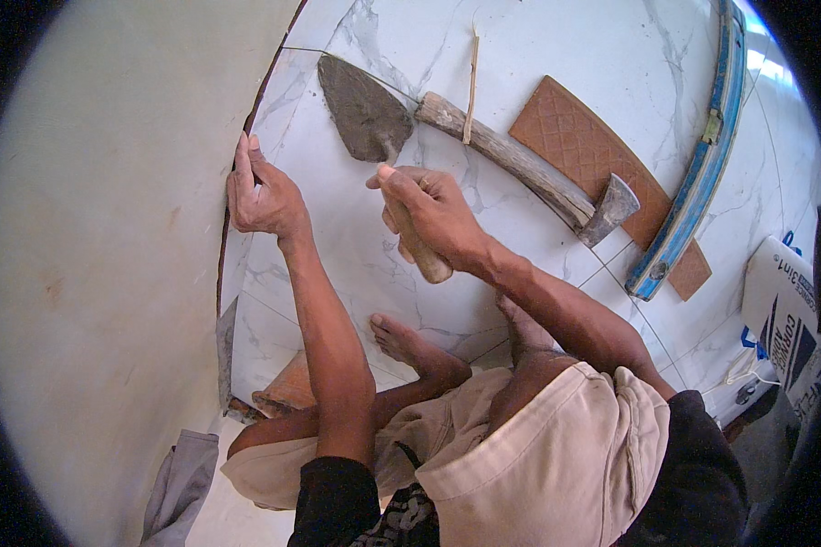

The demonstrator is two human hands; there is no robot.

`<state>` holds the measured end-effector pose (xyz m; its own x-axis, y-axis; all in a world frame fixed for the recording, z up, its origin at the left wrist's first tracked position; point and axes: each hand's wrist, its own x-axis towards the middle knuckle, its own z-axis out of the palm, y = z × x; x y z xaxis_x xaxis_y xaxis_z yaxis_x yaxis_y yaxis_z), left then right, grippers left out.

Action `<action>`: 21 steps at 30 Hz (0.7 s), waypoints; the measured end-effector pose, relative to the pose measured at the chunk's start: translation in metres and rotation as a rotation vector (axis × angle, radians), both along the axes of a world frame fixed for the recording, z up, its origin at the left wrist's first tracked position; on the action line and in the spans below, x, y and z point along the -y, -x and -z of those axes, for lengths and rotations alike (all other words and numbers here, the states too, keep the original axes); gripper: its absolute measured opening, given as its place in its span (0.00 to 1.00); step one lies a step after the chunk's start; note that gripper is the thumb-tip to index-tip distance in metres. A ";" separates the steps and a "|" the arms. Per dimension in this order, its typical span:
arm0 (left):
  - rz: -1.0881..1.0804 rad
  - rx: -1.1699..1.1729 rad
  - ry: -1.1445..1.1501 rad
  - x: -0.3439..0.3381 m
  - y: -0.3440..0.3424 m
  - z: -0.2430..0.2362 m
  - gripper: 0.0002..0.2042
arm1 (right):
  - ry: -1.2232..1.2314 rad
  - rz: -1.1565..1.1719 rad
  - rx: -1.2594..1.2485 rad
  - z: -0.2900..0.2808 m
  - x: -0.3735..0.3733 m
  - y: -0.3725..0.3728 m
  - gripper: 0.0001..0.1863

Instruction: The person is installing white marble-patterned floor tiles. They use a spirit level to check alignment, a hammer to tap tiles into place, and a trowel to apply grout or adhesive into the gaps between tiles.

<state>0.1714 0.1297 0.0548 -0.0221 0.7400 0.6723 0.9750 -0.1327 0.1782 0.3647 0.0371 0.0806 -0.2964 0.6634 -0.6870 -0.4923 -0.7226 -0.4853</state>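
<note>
My right hand (pixel 429 211) is wrapped round the wooden handle of a pointed trowel (pixel 365 109). Its grey, mortar-coated blade points away and to the left, just above the tiled floor. Beside the wall, my left hand (pixel 263 191) is closed, thumb and fingers pressed together at the dark top edge of a narrow skirting tile strip (pixel 231 273). Whatever those fingertips may pinch is hidden. A hatchet (pixel 520 169) with a worn wooden handle lies right of the trowel, its metal head resting on a brown ridged tile (pixel 593 146).
A blue spirit level (pixel 693 191) lies across the brown tile at the right. A thin wood splinter (pixel 472 82) touches the hatchet handle. Further right stands a white printed sack (pixel 780 314). The plain wall (pixel 109 228) rises on my left; my bare feet (pixel 420 351) are close below my hands.
</note>
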 end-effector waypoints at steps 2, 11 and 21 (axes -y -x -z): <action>0.003 0.005 -0.003 0.000 0.001 0.000 0.05 | 0.003 0.050 -0.006 -0.003 0.001 0.012 0.26; 0.003 0.008 -0.031 -0.001 0.001 0.004 0.05 | 0.096 0.117 -0.054 -0.021 -0.005 0.029 0.26; 0.015 -0.011 -0.032 -0.002 0.002 0.003 0.05 | -0.041 -0.019 0.071 0.007 0.003 0.011 0.27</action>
<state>0.1696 0.1314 0.0516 -0.0040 0.7181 0.6959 0.9748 -0.1525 0.1629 0.3533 0.0338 0.0732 -0.2607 0.6858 -0.6795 -0.4417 -0.7106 -0.5477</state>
